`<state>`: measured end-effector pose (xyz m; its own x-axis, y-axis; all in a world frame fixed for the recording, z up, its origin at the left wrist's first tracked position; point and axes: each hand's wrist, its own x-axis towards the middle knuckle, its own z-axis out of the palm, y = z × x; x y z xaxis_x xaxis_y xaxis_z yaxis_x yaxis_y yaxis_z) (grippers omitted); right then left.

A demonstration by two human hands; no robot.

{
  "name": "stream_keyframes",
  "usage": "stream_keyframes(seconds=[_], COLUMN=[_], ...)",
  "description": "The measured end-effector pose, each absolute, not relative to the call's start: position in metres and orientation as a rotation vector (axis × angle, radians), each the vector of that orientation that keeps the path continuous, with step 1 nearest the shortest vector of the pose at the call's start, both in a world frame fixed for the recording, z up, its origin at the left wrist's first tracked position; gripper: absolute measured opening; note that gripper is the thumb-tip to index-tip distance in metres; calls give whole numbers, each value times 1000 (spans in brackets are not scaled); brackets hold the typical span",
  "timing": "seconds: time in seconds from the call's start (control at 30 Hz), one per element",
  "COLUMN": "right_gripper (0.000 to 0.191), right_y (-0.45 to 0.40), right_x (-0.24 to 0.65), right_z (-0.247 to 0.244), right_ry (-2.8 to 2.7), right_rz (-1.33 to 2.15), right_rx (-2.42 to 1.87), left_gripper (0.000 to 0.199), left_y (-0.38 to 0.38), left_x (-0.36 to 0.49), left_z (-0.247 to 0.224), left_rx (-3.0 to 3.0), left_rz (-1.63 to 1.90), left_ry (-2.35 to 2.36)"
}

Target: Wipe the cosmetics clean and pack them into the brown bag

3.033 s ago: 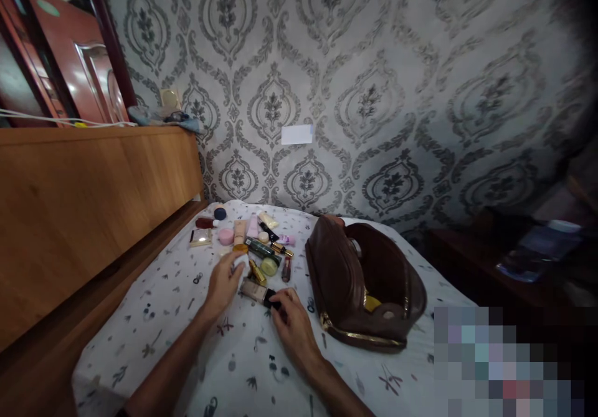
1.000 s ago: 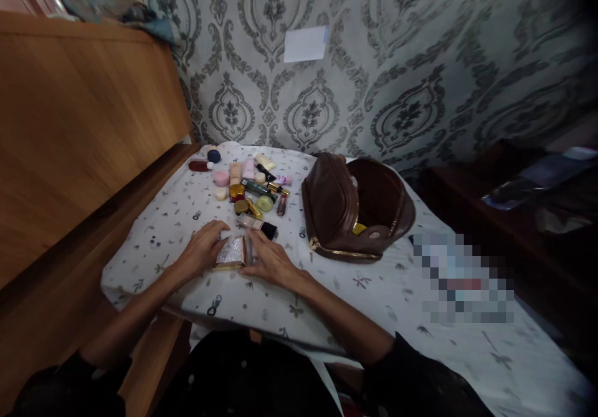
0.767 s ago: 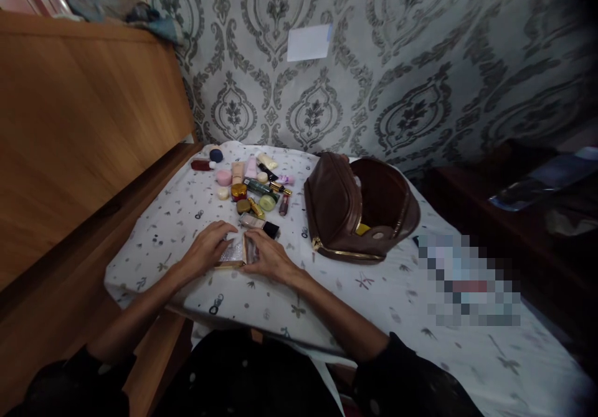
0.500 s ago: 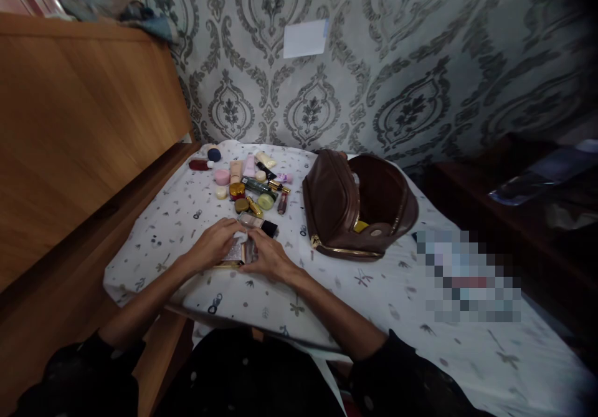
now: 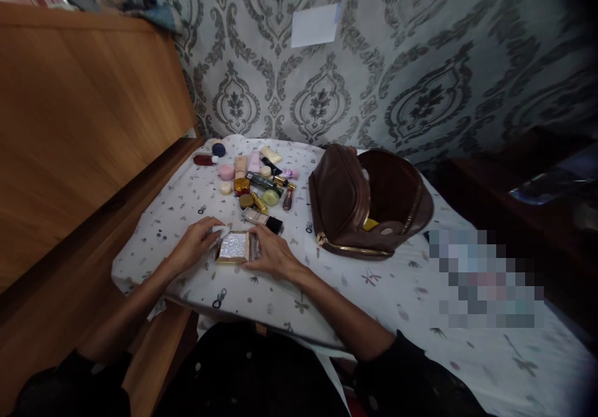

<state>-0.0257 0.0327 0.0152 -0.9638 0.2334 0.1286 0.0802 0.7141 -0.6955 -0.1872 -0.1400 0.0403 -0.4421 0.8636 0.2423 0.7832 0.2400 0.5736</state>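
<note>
A compact (image 5: 233, 246) with a silver glitter top and gold edges lies near the front of the table. My right hand (image 5: 275, 256) grips its right side between thumb and fingers. At the compact's upper left corner, my left hand (image 5: 195, 246) is closed on a small white tissue (image 5: 223, 230). Just beyond the compact lies a foundation bottle (image 5: 256, 217) with a black cap. Farther back are several cosmetics, among them an amber jar (image 5: 242, 186), a pink round jar (image 5: 227, 172), a beige tube (image 5: 240, 167) and a dark green tube (image 5: 261, 181).
On the right stands an unzipped brown bag (image 5: 339, 202), with something yellow inside. A blurred-out item (image 5: 486, 280) lies farther right on the patterned cloth (image 5: 364, 305). Wooden furniture (image 5: 93, 124) borders the left, and a papered wall (image 5: 317, 93) rises behind.
My left hand has moved left with the tissue, off the compact, so its glitter top now shows. My right hand still grips the compact. The view has shifted slightly.
</note>
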Motion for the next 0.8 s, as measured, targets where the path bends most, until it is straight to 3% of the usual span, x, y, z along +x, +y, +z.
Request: stream_keyframes(seconds=[0.5,0.8], right_gripper=[70,71], right_y=[31,31], right_x=[-25,-25], right_z=[12,10], right_ry=[-2680,-2694], right_rz=[1079,1062], right_rx=[-248,-246], left_gripper=[21,32], left_y=[-194,-164], left_x=[-141,-134], left_z=[34,45], left_rx=[1635,2027], left_rz=[987,708], left_ry=[2386,2459])
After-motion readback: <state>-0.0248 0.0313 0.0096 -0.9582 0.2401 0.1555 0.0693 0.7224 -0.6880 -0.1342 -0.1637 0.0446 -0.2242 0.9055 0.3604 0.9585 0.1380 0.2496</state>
